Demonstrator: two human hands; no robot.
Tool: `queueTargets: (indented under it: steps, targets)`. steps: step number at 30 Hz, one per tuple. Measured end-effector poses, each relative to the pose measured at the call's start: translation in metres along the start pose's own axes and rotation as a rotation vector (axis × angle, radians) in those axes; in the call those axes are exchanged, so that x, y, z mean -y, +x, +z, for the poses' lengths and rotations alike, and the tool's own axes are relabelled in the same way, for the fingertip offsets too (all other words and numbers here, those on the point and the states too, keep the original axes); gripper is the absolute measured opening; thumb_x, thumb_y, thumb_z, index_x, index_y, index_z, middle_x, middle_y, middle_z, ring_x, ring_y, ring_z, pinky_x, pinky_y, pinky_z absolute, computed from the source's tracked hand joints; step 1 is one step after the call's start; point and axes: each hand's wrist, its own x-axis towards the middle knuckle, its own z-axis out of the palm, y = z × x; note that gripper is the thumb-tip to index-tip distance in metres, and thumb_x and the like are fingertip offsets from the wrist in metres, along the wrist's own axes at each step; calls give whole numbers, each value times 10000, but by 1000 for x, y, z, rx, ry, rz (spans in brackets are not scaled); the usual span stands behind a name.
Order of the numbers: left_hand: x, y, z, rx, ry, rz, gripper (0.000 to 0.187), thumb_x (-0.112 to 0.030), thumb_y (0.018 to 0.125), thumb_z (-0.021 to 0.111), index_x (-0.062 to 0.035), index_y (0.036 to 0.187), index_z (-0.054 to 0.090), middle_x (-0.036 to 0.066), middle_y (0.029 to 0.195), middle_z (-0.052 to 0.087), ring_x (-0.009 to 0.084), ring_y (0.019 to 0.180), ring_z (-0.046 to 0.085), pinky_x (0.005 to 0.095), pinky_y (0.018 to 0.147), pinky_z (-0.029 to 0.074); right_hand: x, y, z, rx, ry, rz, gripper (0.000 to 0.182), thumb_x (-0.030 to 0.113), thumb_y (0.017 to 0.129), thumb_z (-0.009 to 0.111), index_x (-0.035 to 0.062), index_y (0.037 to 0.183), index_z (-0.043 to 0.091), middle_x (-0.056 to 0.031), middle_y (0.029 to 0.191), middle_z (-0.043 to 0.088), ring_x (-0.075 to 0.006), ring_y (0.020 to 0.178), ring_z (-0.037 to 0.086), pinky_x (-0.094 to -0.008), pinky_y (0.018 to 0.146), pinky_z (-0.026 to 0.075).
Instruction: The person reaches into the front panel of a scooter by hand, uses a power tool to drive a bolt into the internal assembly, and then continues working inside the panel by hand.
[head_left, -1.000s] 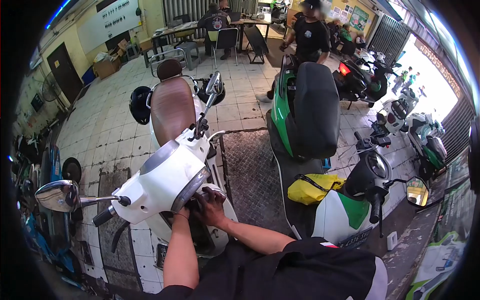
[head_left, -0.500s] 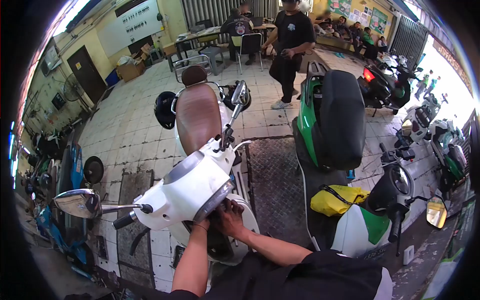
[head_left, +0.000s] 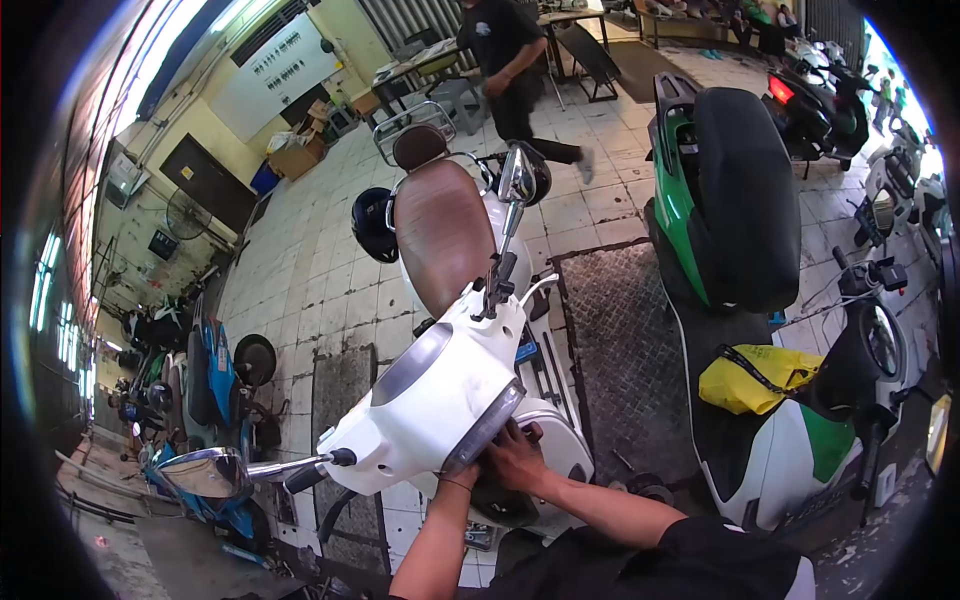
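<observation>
we have both bare hands at the front of the white scooter (head_left: 425,405), which stands upright just before us, its handlebar end nearest and its brown seat (head_left: 445,240) at twelve o'clock from our hands. our left hand (head_left: 461,474) reaches in under the headlight (head_left: 484,428), a thin dark band round the wrist; its fingers are hidden, so we cannot tell whether they are open, closed or gripping something. our right hand (head_left: 515,458) is just beside it, coming in from four o'clock, back of the hand up, the fingers we can see bent against the dark area below the light. we cannot tell what, if anything, they grip.

from our hands, the scooter's round mirrors sit on their stalks, the near one (head_left: 205,472) at nine o'clock and the far one (head_left: 518,172) at twelve. a dark helmet (head_left: 375,224) hangs beside the seat at eleven. at two o'clock a textured metal plate (head_left: 620,350) lies in the floor (head_left: 300,280), between our scooter and a green and white scooter (head_left: 815,440). a yellow bag (head_left: 745,380) rests on that scooter's footboard, between two and three. a blue motorcycle (head_left: 218,355) is between nine and ten, well apart from us. beyond the seat, at twelve, a person in dark clothes (head_left: 500,45) is in mid-stride.
</observation>
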Motion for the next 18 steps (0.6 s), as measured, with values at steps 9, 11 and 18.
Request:
queueTargets:
  steps: [9,11,18]
  targets:
    - [-5,-12,4,-13,1252,207,508,-304,961,376,-64,1397,272,121,1424,319,257,1305,300,377,1107,222,-5,-3,11,-110,6,20,487,318,653,657,243,1128,577,-76,1239,489,-247,1179,457,-452,811,269]
    - [-3,-19,19,-2,1517,201,507,-304,960,381,-66,1395,276,117,1423,323,256,1300,311,375,1102,237,-7,-7,18,-124,7,22,469,322,651,660,242,1108,588,-74,1222,504,-242,1169,468,-448,811,272]
    - [-1,-23,-7,-13,1559,248,521,-283,952,417,-69,1400,262,112,1426,321,250,1286,338,354,1079,284,-10,-5,18,-210,-5,-10,375,336,659,657,234,1018,624,-60,1126,561,-228,1106,514,-423,808,285]
